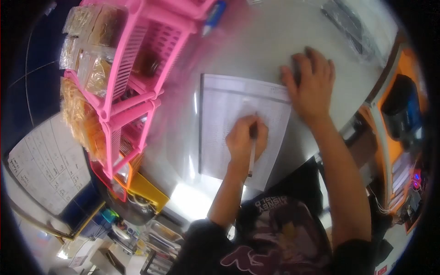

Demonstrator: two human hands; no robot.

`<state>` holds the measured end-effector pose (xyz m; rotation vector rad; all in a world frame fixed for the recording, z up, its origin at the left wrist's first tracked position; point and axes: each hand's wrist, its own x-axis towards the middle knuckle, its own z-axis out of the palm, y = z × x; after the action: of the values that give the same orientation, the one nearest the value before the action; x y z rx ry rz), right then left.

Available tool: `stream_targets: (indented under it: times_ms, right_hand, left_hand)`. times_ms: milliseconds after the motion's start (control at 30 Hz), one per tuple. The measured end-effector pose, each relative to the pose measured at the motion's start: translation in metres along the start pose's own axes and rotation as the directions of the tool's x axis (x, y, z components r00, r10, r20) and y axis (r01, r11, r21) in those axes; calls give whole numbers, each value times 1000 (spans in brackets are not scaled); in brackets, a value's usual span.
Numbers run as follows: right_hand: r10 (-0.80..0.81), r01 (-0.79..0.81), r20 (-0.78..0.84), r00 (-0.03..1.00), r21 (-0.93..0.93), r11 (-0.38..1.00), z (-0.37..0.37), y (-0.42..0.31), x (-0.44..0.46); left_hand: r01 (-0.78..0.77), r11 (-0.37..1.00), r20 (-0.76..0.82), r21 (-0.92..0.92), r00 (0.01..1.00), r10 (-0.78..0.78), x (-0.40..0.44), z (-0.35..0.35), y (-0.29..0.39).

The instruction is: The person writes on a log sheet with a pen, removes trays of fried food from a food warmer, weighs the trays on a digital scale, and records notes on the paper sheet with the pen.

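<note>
My left hand (247, 137) is closed around a pen (252, 158), its tip end down on a white printed sheet (213, 133). The pen has a pale barrel and a dark rear end. Small rows of print or writing cover the sheet, too blurred to read. Beside the sheet's upper right corner, my right hand (314, 85) lies palm down with fingers apart, its thumb near the paper edge. A dark patch shows between thumb and forefinger; I cannot tell if it is shadow or an object.
A pink plastic rack (117, 110) with packets (98, 68) stands left on the grey table (174, 133). A blue marker (214, 18) lies near its top. A plastic-wrapped dark item (343, 20) is at upper right. An orange shelf (389, 142) stands right; a handwritten chart (50, 160) is left.
</note>
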<state>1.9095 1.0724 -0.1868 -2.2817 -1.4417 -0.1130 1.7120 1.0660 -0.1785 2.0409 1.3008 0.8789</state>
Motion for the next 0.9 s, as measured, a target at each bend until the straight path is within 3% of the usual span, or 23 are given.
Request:
stream_targets:
  times_ms: [133,200,233,300,500,900]
  right_hand:
    - [7,-6,-18,1000,15,1000,1,1,0]
    - [18,-18,-5,1000,12,1000,-1,1,0]
    - [19,-19,2,1000,11,1000,-1,1,0]
    - [26,-26,10,1000,7,1000,-1,1,0]
    - [38,-38,-15,999,25,999,1,1,-1]
    - [25,-25,-20,999,35,999,2,2,-2]
  left_hand:
    - [84,992,142,-94,987,-70,2,6,17]
    - [-139,975,111,-172,981,159,9,12,17]
    - [-139,975,114,-176,980,160,7,14,17]
    - [-28,987,125,-158,991,48,3,17,15]
    - [-40,996,114,-74,992,49,3,21,12]
    - [52,990,172,-133,985,-29,6,18,13]
